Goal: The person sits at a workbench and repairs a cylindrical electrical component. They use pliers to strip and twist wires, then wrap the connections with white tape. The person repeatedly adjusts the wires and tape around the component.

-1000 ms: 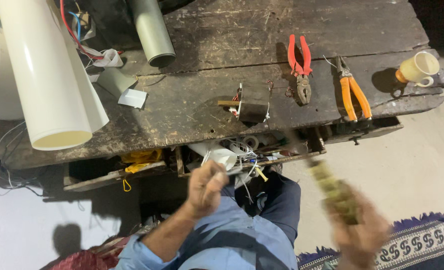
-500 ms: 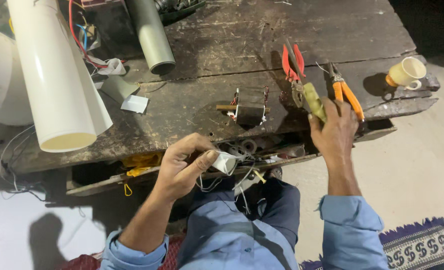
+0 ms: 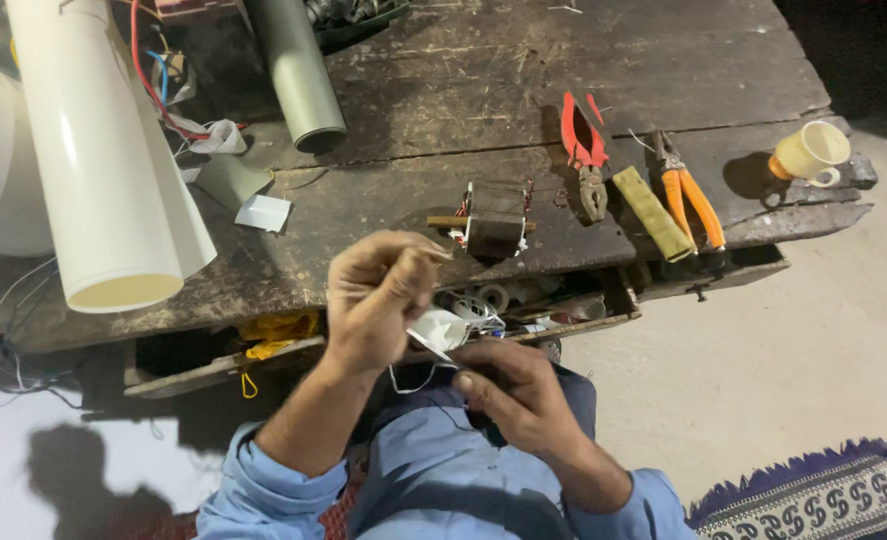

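Observation:
My left hand (image 3: pixel 379 300) is raised over the front edge of the dark wooden workbench (image 3: pixel 604 90), fingers pinched on a thin white wire that runs down from a small white plastic part (image 3: pixel 440 328). My right hand (image 3: pixel 519 392) is just below it, over my lap, fingers closed on the same white part and wire. A small motor coil with a wooden stick through it (image 3: pixel 492 222) sits on the bench just beyond my hands. A yellowish-green file-like tool (image 3: pixel 654 213) lies between red-handled pliers (image 3: pixel 586 150) and orange-handled pliers (image 3: pixel 690 197).
A big white pipe (image 3: pixel 104 160) and a grey pipe (image 3: pixel 296 70) lie on the left of the bench beside coloured wires (image 3: pixel 154 80). A cream cup (image 3: pixel 810 152) stands at the right end. An open drawer (image 3: pixel 524 300) with small parts is below the bench edge. A patterned rug (image 3: pixel 824 500) covers the floor at lower right.
My right hand has left the yellowish-green tool lying between the pliers and come down to the white part. My left hand has lifted, pulling the wire.

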The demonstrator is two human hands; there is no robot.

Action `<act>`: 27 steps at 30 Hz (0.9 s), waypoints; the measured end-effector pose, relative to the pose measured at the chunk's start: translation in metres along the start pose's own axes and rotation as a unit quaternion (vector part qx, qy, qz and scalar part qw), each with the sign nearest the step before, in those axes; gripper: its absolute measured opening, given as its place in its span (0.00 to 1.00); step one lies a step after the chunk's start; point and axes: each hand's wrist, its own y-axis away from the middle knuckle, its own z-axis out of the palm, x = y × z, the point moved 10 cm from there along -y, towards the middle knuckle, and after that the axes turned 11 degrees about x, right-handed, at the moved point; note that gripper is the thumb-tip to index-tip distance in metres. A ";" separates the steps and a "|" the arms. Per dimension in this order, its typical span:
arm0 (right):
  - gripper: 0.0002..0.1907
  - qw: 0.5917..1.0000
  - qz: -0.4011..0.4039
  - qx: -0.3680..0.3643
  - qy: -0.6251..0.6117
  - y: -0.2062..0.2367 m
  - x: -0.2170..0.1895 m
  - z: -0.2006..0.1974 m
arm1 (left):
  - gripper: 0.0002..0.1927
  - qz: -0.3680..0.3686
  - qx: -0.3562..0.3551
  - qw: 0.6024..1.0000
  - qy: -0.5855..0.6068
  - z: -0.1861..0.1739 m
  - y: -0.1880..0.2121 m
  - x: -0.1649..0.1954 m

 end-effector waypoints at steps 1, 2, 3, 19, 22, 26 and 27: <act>0.06 0.995 -0.053 0.015 0.081 0.000 -0.009 -0.013 | 0.10 0.021 0.005 1.000 0.012 -0.007 -0.010 0.007; 0.05 0.985 -0.075 0.037 0.148 0.000 -0.013 -0.024 | 0.10 0.017 0.053 0.998 -0.008 -0.023 -0.020 0.009; 0.05 0.970 -0.097 0.059 0.214 -0.002 -0.019 -0.034 | 0.10 0.014 0.101 0.994 -0.029 -0.038 -0.028 0.012; 0.15 0.826 -0.364 0.157 0.400 -0.050 -0.120 -0.039 | 0.11 0.131 -0.167 0.766 -0.608 0.081 -0.037 -0.008; 0.10 0.839 -0.358 0.132 0.389 -0.065 -0.110 -0.045 | 0.12 0.124 -0.184 0.751 -0.622 0.086 -0.045 -0.009; 0.08 0.847 -0.357 0.168 0.357 -0.071 -0.094 -0.063 | 0.12 0.144 -0.201 0.738 -0.628 0.091 -0.049 -0.007; 0.06 0.839 -0.361 0.196 0.357 -0.071 -0.092 -0.071 | 0.12 0.163 -0.198 0.744 -0.618 0.092 -0.049 -0.002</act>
